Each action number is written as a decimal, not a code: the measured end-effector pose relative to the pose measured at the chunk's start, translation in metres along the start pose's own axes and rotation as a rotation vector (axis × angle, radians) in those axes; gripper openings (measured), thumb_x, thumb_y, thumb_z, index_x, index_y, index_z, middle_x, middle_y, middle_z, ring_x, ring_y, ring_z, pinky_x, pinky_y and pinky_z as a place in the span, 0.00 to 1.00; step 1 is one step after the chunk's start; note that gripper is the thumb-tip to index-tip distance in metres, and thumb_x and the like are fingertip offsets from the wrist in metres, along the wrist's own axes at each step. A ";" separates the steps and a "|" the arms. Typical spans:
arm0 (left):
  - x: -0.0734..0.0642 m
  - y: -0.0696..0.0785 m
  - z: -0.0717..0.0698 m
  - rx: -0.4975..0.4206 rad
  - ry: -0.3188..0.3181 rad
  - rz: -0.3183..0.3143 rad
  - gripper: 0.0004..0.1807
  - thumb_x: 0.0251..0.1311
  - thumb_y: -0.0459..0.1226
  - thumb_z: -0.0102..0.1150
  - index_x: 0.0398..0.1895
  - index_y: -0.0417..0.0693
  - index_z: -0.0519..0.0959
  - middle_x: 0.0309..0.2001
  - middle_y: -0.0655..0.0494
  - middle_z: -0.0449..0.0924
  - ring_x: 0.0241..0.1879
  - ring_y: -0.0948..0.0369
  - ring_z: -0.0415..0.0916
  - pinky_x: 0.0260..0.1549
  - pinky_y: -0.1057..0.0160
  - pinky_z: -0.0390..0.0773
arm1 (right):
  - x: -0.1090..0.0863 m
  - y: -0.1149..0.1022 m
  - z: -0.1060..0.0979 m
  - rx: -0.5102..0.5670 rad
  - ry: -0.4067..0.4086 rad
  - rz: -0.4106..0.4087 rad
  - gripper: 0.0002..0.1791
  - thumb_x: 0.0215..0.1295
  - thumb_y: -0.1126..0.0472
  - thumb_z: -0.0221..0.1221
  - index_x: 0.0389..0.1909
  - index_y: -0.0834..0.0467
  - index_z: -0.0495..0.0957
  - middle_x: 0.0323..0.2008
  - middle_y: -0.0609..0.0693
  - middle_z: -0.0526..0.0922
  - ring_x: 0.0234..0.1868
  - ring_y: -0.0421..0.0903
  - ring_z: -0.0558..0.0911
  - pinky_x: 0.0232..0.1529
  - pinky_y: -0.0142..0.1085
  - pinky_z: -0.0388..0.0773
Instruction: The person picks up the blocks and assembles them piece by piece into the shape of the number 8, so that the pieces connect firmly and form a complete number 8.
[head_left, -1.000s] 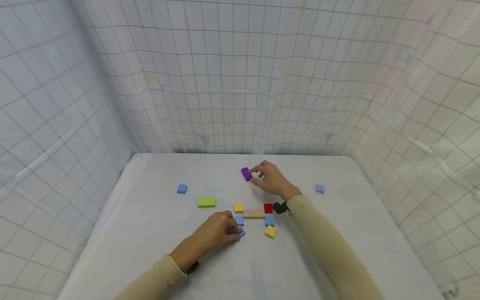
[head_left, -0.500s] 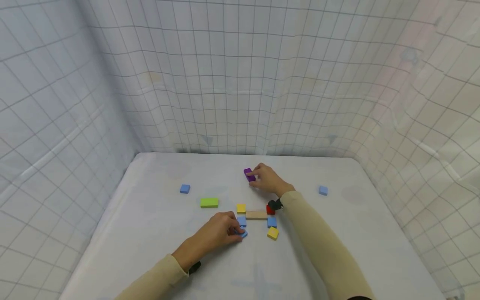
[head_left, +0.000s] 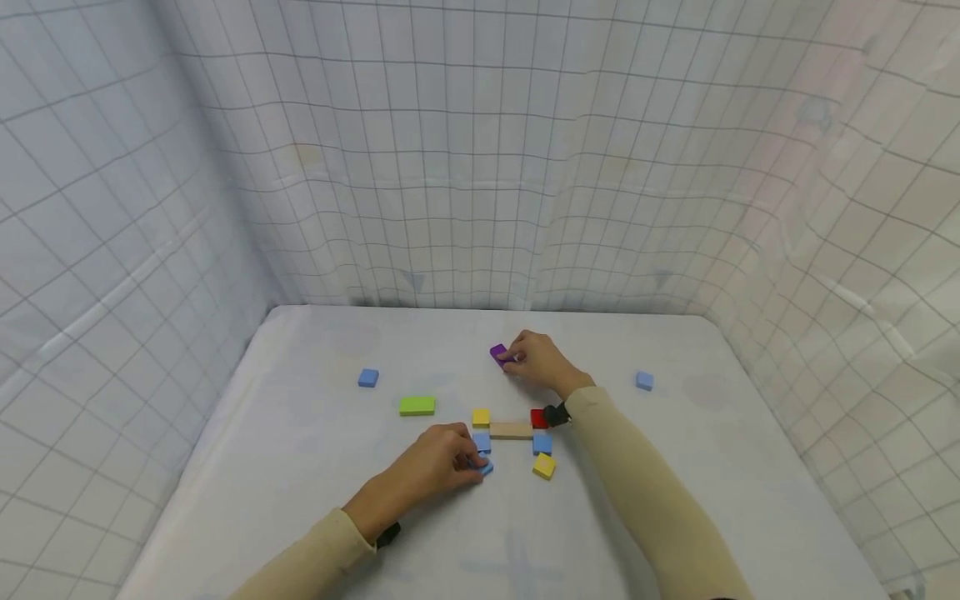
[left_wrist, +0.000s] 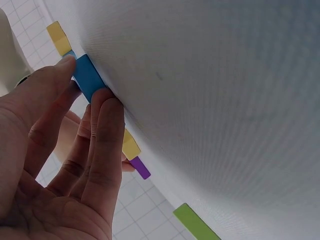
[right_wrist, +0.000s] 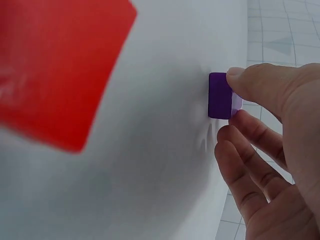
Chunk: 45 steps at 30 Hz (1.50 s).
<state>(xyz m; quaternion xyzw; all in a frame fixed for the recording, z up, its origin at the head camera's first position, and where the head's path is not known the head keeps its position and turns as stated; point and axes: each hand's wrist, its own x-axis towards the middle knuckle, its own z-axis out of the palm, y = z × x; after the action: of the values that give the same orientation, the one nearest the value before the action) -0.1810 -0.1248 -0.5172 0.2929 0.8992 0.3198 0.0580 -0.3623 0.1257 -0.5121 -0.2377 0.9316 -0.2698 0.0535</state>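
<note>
1. Of the two hands, I see the left hand (head_left: 441, 458) pinching a small flat blue block (left_wrist: 90, 79) by thumb and fingertips, at the near left of the grouped blocks.
2. The right hand (head_left: 542, 360) pinches a purple rectangular block (right_wrist: 219, 96) by thumb and finger, in the far middle of the white surface (head_left: 300, 467). Whether it is lifted, I cannot tell.
3. I judge the arranging as partly done: a long plain wooden block (head_left: 512, 431) lies crosswise. A square yellow block (head_left: 481, 417) and a square blue block (head_left: 482, 442) are at its left end, a square red block (head_left: 537, 418) and another square blue block (head_left: 542, 444) at its right.
4. Left, I think, are both held blocks, the turned yellow block (head_left: 545, 467), the lime-green rectangular block (head_left: 417, 406), and two outlying blue blocks (head_left: 368, 378), well apart.
5. The purple block's long axis runs diagonally, from far left to near right, toward the fingers. The pinched blue one lies turned against the group; fingers hide its long axis from me.
</note>
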 end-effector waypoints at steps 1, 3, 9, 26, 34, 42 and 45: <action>0.000 0.000 0.000 0.002 -0.002 -0.007 0.05 0.66 0.33 0.86 0.42 0.45 0.98 0.40 0.58 0.88 0.36 0.72 0.83 0.39 0.73 0.86 | -0.001 0.000 0.000 -0.009 0.003 0.009 0.13 0.81 0.60 0.74 0.61 0.54 0.96 0.62 0.58 0.89 0.62 0.55 0.87 0.69 0.52 0.87; -0.001 0.000 0.000 0.001 -0.002 -0.010 0.05 0.66 0.33 0.86 0.42 0.45 0.98 0.40 0.58 0.88 0.36 0.72 0.83 0.38 0.73 0.86 | -0.004 0.000 -0.001 -0.016 0.006 0.026 0.11 0.81 0.58 0.74 0.58 0.54 0.97 0.61 0.56 0.89 0.61 0.54 0.87 0.68 0.51 0.88; -0.001 0.000 0.000 0.002 -0.005 -0.023 0.05 0.66 0.33 0.86 0.42 0.45 0.98 0.40 0.58 0.88 0.36 0.71 0.82 0.39 0.73 0.85 | -0.012 0.008 -0.003 0.000 0.016 0.051 0.09 0.80 0.57 0.75 0.54 0.54 0.98 0.58 0.55 0.90 0.59 0.53 0.88 0.67 0.50 0.90; -0.003 0.003 0.000 -0.008 -0.002 -0.038 0.06 0.65 0.32 0.87 0.43 0.45 0.98 0.40 0.58 0.88 0.36 0.71 0.82 0.39 0.73 0.85 | -0.050 0.029 -0.011 0.035 0.061 0.072 0.09 0.79 0.59 0.75 0.54 0.51 0.98 0.56 0.53 0.92 0.56 0.51 0.89 0.62 0.48 0.91; -0.002 0.002 -0.002 -0.007 0.003 -0.026 0.05 0.65 0.33 0.86 0.42 0.45 0.98 0.39 0.57 0.88 0.36 0.69 0.83 0.38 0.72 0.85 | -0.071 0.040 -0.017 0.034 0.088 0.073 0.08 0.79 0.60 0.75 0.53 0.51 0.98 0.57 0.54 0.92 0.55 0.52 0.89 0.61 0.49 0.92; 0.000 0.001 -0.001 -0.013 0.000 -0.047 0.05 0.65 0.33 0.87 0.41 0.46 0.98 0.39 0.59 0.87 0.36 0.69 0.82 0.37 0.71 0.84 | -0.089 0.048 -0.021 0.018 0.087 0.088 0.08 0.77 0.61 0.76 0.52 0.52 0.99 0.56 0.54 0.92 0.56 0.53 0.89 0.62 0.52 0.91; -0.001 0.002 -0.001 -0.011 0.000 -0.045 0.05 0.65 0.33 0.87 0.41 0.46 0.98 0.38 0.59 0.87 0.36 0.69 0.82 0.37 0.72 0.83 | -0.097 0.049 -0.023 0.016 0.074 0.111 0.07 0.77 0.61 0.76 0.51 0.52 0.99 0.57 0.54 0.91 0.57 0.54 0.89 0.63 0.52 0.91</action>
<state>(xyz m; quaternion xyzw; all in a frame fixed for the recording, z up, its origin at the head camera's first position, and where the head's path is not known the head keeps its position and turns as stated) -0.1797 -0.1247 -0.5158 0.2722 0.9038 0.3233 0.0668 -0.3021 0.2188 -0.5207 -0.1751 0.9425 -0.2824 0.0358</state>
